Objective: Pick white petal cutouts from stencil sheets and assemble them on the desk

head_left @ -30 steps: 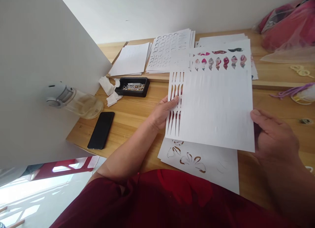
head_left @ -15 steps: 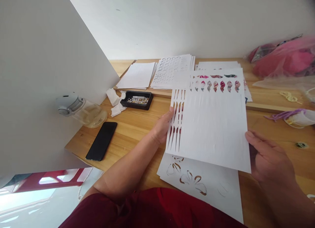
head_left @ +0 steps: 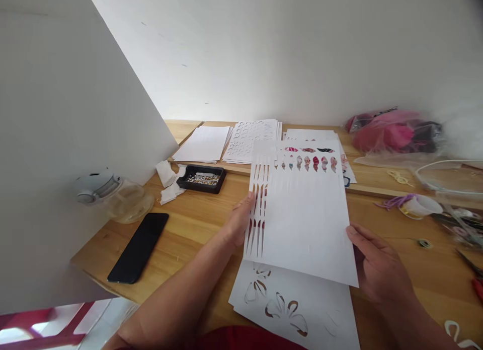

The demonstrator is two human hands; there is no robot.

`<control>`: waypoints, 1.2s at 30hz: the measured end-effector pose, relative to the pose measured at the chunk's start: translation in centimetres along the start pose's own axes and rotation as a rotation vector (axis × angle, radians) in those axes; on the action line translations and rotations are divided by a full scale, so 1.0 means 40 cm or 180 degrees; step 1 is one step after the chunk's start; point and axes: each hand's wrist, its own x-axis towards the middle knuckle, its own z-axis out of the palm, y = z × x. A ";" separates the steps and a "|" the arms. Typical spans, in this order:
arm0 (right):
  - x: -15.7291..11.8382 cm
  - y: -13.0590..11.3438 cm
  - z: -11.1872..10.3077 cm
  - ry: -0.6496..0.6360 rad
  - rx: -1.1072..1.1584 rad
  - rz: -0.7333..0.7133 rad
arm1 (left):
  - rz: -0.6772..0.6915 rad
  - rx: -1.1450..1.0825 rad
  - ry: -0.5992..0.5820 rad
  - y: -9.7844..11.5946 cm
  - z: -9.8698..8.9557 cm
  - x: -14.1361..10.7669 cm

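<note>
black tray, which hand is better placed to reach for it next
Likely the left hand: it holds the paper sheet by its left edge, nearer the black tray. The right hand holds the opposite edge, farther off.

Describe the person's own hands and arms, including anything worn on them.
As far as visible, the left hand and right hand are bare, without gloves, rings or watch. No sleeve covers the forearms; a dark red cloth garment shows at the bottom edge.

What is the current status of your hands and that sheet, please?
Left hand and right hand holding cut-out sheet by opposite edges. Sheet overlaps flower-cut paper in view. Phone, black tray left of sheet.
</note>
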 end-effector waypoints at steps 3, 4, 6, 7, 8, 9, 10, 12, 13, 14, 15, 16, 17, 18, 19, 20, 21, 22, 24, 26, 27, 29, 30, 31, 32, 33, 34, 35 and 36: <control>0.001 0.007 -0.010 -0.0007 -0.0045 0.0131 | -0.0028 0.0011 -0.0061 0.000 -0.001 -0.001; 0.002 0.010 -0.014 -0.0001 -0.0051 0.0156 | -0.0026 -0.0010 -0.0058 0.000 0.000 -0.002; 0.003 0.017 -0.023 -0.0038 -0.0070 0.0197 | -0.0010 -0.0071 -0.0022 0.002 0.004 -0.004; 0.005 0.022 -0.027 -0.0059 -0.0088 0.0210 | -0.0001 -0.0088 -0.0010 0.003 0.006 -0.006; 0.007 0.026 -0.031 -0.0087 -0.0124 0.0206 | 0.0005 -0.0089 -0.0016 0.003 0.008 -0.006; 0.009 0.031 -0.035 -0.0128 -0.0185 0.0180 | 0.0013 -0.0090 -0.0037 0.004 0.008 -0.007; 0.012 0.035 -0.039 -0.0171 -0.0262 0.0131 | 0.0016 -0.0087 -0.0062 0.004 0.008 -0.007; 0.016 0.041 -0.046 -0.0233 -0.0444 -0.0019 | -0.0003 -0.0085 -0.0059 0.004 0.008 -0.006; 0.018 0.044 -0.049 -0.0241 -0.0538 -0.0092 | -0.0017 -0.0079 -0.0034 0.005 0.008 -0.006; 0.019 0.046 -0.051 -0.0235 -0.0611 -0.0153 | -0.0024 -0.0063 -0.0006 0.005 0.008 -0.006; 0.020 0.048 -0.052 -0.0221 -0.0657 -0.0200 | -0.0013 -0.0033 0.0013 0.006 0.008 -0.006; 0.020 0.049 -0.053 -0.0223 -0.0673 -0.0228 | 0.0005 0.0003 0.0019 0.007 0.009 -0.007; 0.020 0.051 -0.054 -0.0247 -0.0657 -0.0238 | 0.0029 0.0033 0.0012 0.007 0.009 -0.008; 0.020 0.052 -0.055 -0.0284 -0.0616 -0.0230 | 0.0049 0.0051 -0.0009 0.008 0.009 -0.008; 0.019 0.054 -0.055 -0.0309 -0.0563 -0.0213 | 0.0051 0.0054 -0.0030 0.007 0.009 -0.009; 0.019 0.055 -0.055 -0.0319 -0.0508 -0.0186 | 0.0036 0.0048 -0.0044 0.007 0.008 -0.009; 0.018 0.056 -0.056 -0.0310 -0.0450 -0.0150 | 0.0021 0.0036 -0.0055 0.006 0.007 -0.009; 0.017 0.056 -0.055 -0.0290 -0.0383 -0.0115 | 0.0021 0.0021 -0.0064 0.004 0.005 -0.009; 0.016 0.055 -0.053 -0.0240 -0.0214 -0.0065 | 0.0058 0.0010 -0.0072 0.002 0.000 -0.009; 0.014 0.050 -0.049 -0.0283 -0.0025 0.0002 | 0.0057 -0.0006 -0.0080 0.000 -0.003 -0.008; 0.013 0.047 -0.046 -0.0334 0.0046 0.0040 | 0.0019 -0.0015 -0.0086 0.000 -0.004 -0.007; 0.010 0.041 -0.040 -0.0456 0.0122 0.0107 | -0.0119 -0.0026 -0.0098 0.001 -0.004 -0.007; 0.009 0.039 -0.038 -0.0477 0.0136 0.0121 | -0.0171 -0.0040 -0.0112 0.002 -0.002 -0.007; 0.008 0.036 -0.035 -0.0467 0.0148 0.0119 | -0.0208 -0.0055 -0.0130 0.003 -0.001 -0.008; 0.007 0.034 -0.033 -0.0436 0.0168 0.0111 | -0.0235 -0.0076 -0.0155 0.005 0.002 -0.008; 0.006 0.031 -0.030 -0.0409 0.0201 0.0114 | -0.0252 -0.0097 -0.0179 0.006 0.004 -0.009; 0.005 0.029 -0.028 -0.0384 0.0253 0.0134 | -0.0269 -0.0110 -0.0193 0.006 0.006 -0.010; 0.005 0.025 -0.026 -0.0374 0.0311 0.0176 | -0.0297 -0.0108 -0.0203 0.007 0.008 -0.011; 0.004 0.021 -0.025 -0.0397 0.0356 0.0251 | -0.0335 -0.0098 -0.0205 0.007 0.010 -0.012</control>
